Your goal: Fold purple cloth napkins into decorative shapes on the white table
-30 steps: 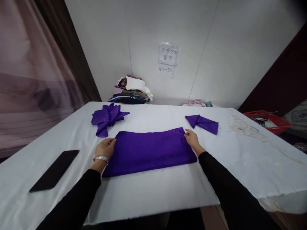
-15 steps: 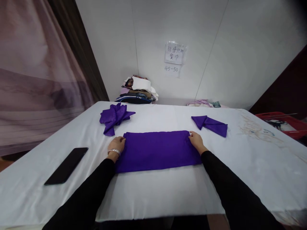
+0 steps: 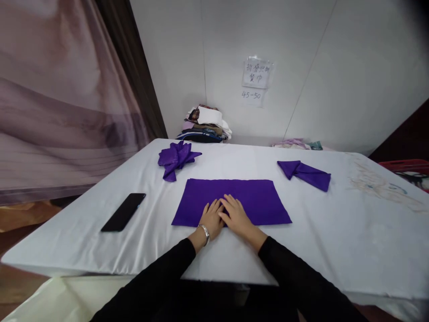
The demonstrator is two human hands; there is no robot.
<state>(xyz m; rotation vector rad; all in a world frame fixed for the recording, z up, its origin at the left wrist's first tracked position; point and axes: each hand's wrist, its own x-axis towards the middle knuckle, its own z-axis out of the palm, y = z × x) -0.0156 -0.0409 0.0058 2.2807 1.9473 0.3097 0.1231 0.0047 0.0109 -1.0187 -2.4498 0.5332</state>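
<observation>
A purple cloth napkin (image 3: 259, 201), folded into a wide rectangle, lies flat in front of me on the white-covered table (image 3: 161, 250). My left hand (image 3: 212, 218) rests on its near middle part, fingers stretched out, with a silver bracelet at the wrist. Beside it my right hand (image 3: 235, 215) lies flat on the same cloth, and the fingertips of the two hands meet or overlap. Neither hand grips the cloth. The cloth under the palms is hidden.
A gathered purple napkin (image 3: 177, 157) lies at the back left, a folded purple napkin (image 3: 308, 174) at the back right. A black phone (image 3: 124, 212) lies on the left. Behind the table are a pile of folded clothes (image 3: 208, 123) and a wall sign (image 3: 256, 74); a red basket (image 3: 405, 165) stands right.
Both hands have let go of the cloth's far left and right corners and come together at its near middle. The whole view has shifted slightly.
</observation>
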